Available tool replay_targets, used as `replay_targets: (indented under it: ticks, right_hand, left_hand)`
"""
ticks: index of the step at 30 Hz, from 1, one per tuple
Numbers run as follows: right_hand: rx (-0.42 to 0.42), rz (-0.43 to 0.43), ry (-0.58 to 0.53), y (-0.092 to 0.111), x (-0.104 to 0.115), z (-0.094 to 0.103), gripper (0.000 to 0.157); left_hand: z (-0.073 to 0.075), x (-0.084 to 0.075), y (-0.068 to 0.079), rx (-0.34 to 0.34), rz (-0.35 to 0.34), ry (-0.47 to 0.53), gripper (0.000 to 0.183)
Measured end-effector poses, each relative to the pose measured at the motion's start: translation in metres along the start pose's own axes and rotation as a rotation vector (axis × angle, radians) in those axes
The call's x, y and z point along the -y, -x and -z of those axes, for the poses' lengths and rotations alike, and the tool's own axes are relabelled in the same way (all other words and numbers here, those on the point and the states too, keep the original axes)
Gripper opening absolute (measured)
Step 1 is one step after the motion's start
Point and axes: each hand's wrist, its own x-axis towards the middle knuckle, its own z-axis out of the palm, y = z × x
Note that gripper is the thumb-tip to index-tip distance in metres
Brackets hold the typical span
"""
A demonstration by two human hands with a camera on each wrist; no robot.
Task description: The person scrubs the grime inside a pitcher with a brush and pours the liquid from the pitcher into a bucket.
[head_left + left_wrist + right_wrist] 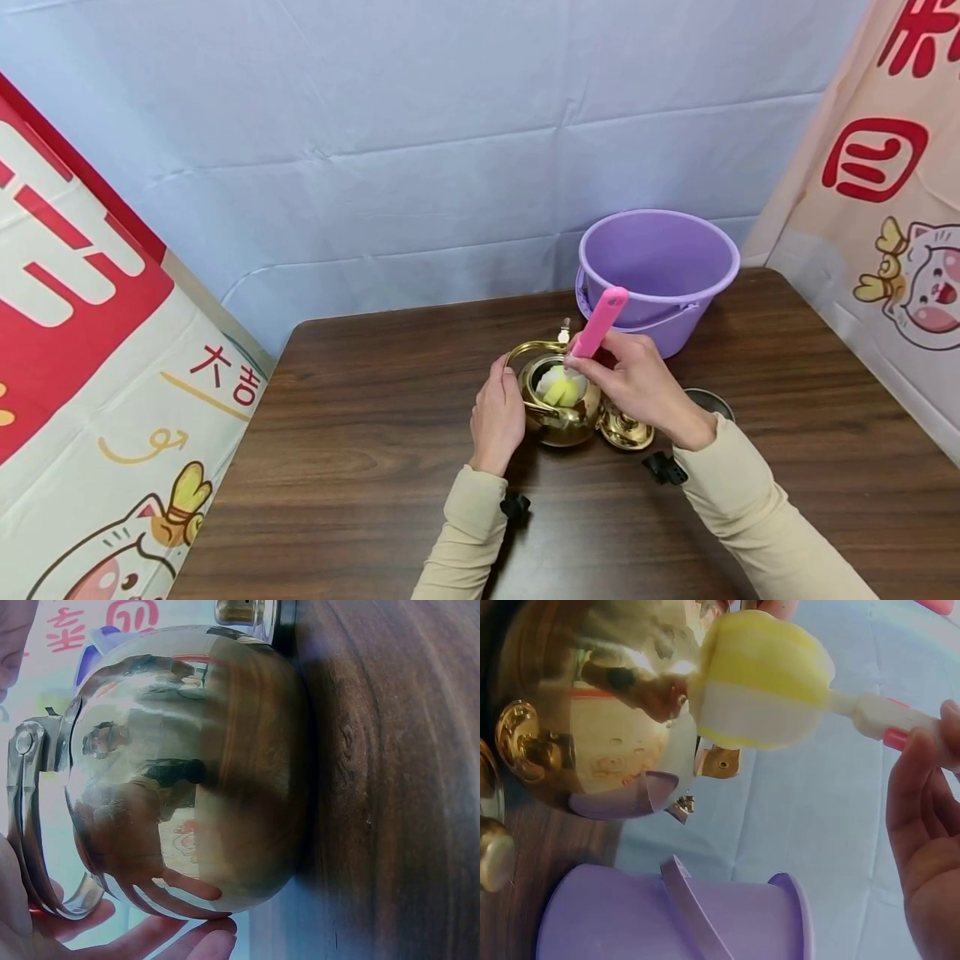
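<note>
A shiny gold-coloured kettle [566, 432] stands lidless on the table, its hinged handle [536, 345] tipped toward the left. My left hand [498, 417] holds the kettle at its left side, fingers against the body and around the lowered handle. My right hand [637, 379] pinches the pink handle of a sponge bottle brush [605, 321] between thumb and fingers. The brush's yellow-and-white sponge head [769, 682] sits at the kettle's mouth, most of it showing above the rim in the right wrist view. Beside the kettle lies its gold lid [626, 432].
Behind the right hand stands a purple bucket [660, 321] with its handle down. A round dark dish [711, 403] lies partly hidden by the right wrist. The wooden table [375, 417] meets a pale blue cloth backdrop [420, 167], with printed banners at both sides.
</note>
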Motion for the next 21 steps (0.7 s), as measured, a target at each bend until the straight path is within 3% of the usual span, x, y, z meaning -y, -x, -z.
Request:
replay_targets:
  ticks: [9,21]
  right_hand:
    - [0.023,0.022,0.057,-0.0004,0.0027,0.0044,0.019]
    - [-0.022,0.02,0.104,-0.0008,0.0004,0.006,0.017]
  left_hand:
    - [0.001,-0.0004,-0.0007,0.0,-0.012,0.0,0.043]
    - [0.0015,0.0008,-0.0008,0.013,-0.013,-0.012,0.043]
